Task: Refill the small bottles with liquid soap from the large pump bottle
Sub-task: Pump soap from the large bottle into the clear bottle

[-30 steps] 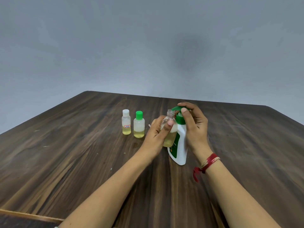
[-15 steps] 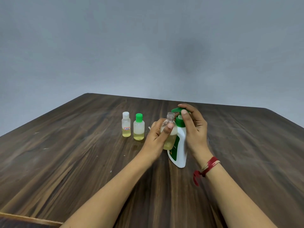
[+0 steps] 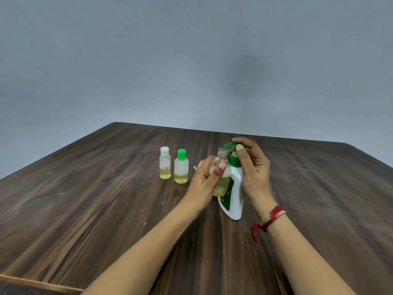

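My left hand [image 3: 205, 178] grips a small clear uncapped bottle [image 3: 221, 184], part filled with yellow soap, and holds its open neck just under the green pump spout. A large white pump bottle [image 3: 235, 196] with a green label stands on the table right beside it. My right hand [image 3: 253, 171] curls over the green pump head [image 3: 230, 145], fingers on top and thumb down the neck. Two capped small bottles stand to the left: one with a white cap [image 3: 165, 163], one with a green cap [image 3: 181, 166]. Both hold a little yellow soap.
All of this is on a dark wooden table [image 3: 106, 199] before a plain grey wall. A small white piece [image 3: 194, 167] lies behind my left hand. A red thread band [image 3: 270, 218] circles my right wrist. The table's near-left edge [image 3: 32, 283] shows a pale strip.
The pump head has risen slightly and my right hand with it. The small bottle stays at the spout; the view shifted a little.
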Motion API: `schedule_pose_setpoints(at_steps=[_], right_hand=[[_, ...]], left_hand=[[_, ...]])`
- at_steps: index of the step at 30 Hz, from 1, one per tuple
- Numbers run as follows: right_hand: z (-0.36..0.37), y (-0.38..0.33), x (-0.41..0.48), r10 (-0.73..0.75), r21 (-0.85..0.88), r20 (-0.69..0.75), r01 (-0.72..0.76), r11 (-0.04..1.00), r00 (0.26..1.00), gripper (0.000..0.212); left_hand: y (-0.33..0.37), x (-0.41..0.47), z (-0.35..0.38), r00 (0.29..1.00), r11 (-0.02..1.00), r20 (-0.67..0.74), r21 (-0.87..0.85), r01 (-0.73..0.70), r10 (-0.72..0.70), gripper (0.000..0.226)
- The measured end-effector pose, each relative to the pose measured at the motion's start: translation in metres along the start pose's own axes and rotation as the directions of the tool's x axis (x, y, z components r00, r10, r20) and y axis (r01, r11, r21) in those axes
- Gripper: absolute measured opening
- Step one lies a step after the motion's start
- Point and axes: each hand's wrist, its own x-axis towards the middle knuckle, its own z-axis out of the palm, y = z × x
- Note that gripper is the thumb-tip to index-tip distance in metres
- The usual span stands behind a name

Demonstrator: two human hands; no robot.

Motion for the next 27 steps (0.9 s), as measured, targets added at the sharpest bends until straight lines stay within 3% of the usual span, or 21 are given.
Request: schedule_pose_setpoints(at_steps=[27], right_hand=[[-0.0011,-0.0022,-0.0014,0.027,0.022,-0.004,-0.027,0.999,1.0,0.015]], left_hand=[[-0.0001,-0.0001,0.0004,1.0,1.0,0.007,0.004,-0.013,0.013,0.047]])
